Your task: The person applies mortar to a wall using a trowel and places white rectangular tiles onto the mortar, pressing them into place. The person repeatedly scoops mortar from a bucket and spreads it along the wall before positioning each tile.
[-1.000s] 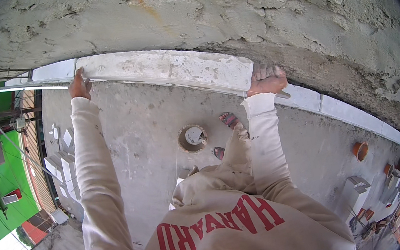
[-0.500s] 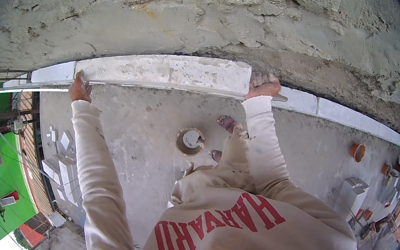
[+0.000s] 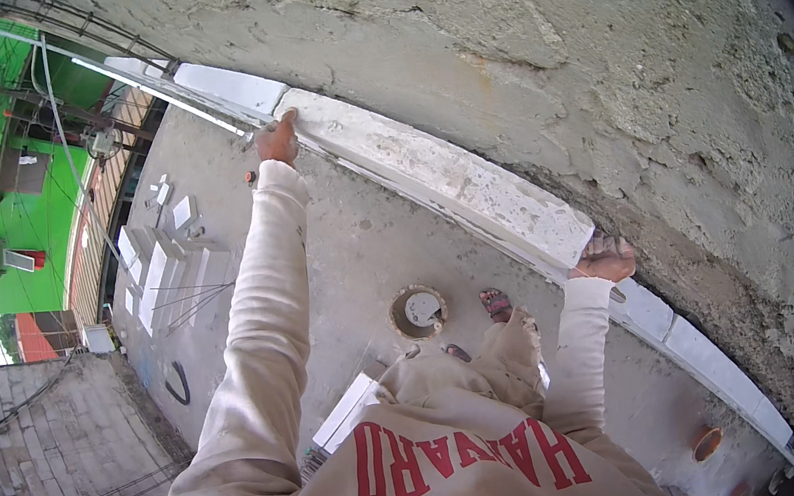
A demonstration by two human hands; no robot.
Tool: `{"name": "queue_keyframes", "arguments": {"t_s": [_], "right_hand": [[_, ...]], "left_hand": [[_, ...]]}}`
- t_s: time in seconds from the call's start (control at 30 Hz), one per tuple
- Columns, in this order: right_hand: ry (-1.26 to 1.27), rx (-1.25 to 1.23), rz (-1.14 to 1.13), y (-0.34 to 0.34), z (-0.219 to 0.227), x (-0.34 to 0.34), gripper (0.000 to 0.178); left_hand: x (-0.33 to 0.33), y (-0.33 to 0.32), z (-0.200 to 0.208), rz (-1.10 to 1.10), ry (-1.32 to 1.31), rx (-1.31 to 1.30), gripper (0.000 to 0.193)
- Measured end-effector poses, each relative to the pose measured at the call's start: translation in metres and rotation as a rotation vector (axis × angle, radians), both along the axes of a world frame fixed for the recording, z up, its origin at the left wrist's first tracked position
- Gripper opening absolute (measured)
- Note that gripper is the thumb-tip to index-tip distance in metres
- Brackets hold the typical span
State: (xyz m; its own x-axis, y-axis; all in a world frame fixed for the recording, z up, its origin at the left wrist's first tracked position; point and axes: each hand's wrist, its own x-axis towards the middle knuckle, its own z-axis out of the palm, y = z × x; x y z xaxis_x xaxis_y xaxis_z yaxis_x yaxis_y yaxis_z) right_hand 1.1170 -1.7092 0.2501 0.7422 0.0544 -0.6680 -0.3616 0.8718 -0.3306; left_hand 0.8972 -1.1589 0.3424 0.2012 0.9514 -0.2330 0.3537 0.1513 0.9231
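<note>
A long white block (image 3: 443,177), speckled with grey, lies along the foot of the rough grey wall. It is in line with a row of smooth white blocks (image 3: 707,353) that runs on past both its ends. My left hand (image 3: 279,141) grips its far left end, the thumb near the joint with the neighbouring block (image 3: 230,87). My right hand (image 3: 606,257) is closed round the near right end, its fingers bent against the end face. A thin flat edge shows just below the right hand; I cannot make out what it is.
The rough wall (image 3: 531,50) rises beyond the blocks. A round mortar-crusted bucket (image 3: 417,311) stands on the concrete floor (image 3: 346,245) by my feet. White blocks (image 3: 160,279) are stacked at left, and an orange-brown pail (image 3: 708,444) sits at lower right.
My view has turned, so the wall and blocks now slant down to the right. Both hands keep their hold on the block's ends; no clear shift of the block against the wall shows.
</note>
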Motion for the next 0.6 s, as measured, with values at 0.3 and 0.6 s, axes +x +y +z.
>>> {"name": "queue_keyframes", "arguments": {"t_s": [0.3,0.6], "right_hand": [[-0.674,-1.02,0.884,-0.091,-0.054,-0.117,0.029],[-1.128,-1.015,1.506,-0.027,-0.048,-0.106,0.034]], "left_hand": [[-0.184,-0.223,-0.151,-0.083,0.328,-0.199,0.03],[-0.437,-0.541,-0.26,-0.292,1.163,-0.897,0.044]]}}
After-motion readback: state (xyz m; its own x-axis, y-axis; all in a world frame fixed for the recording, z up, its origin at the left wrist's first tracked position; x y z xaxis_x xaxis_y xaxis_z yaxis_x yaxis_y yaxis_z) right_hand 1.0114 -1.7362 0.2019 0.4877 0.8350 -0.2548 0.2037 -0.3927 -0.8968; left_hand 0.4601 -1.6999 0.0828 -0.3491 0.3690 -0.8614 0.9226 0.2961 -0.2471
